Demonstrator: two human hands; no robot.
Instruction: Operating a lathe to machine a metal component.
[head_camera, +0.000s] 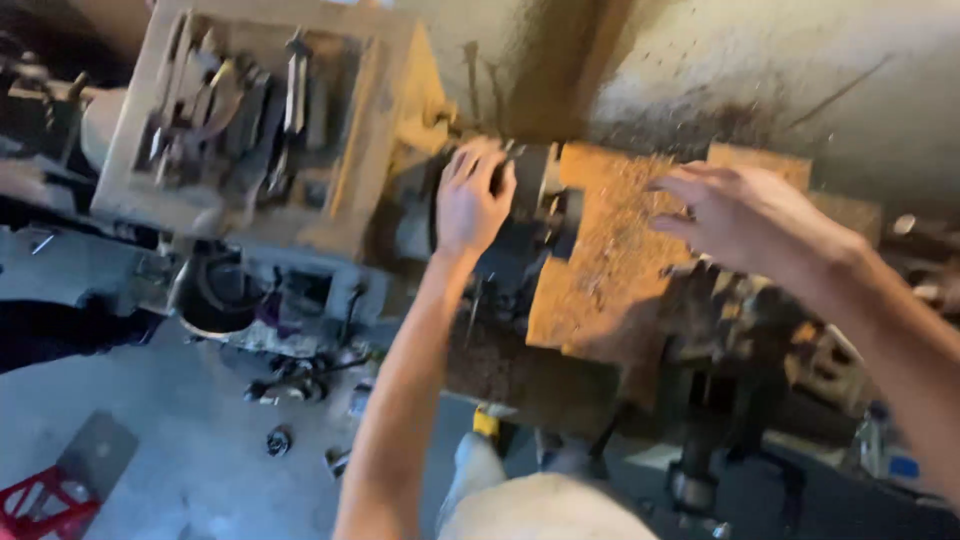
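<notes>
In the head view, the left hand (472, 197) rests with fingers spread on the dark round lathe chuck (520, 215) at centre frame. The right hand (748, 215) hovers open over the shavings-strewn orange board (600, 270), right of centre. A wooden tool rack (250, 110) fills the upper left.

A wooden tool rack (250, 120) holds dark tools, a black bucket (215, 295) sits below it, small parts (290, 385) litter the grey floor (180, 450) — a red crate (40, 505) at its corner.
</notes>
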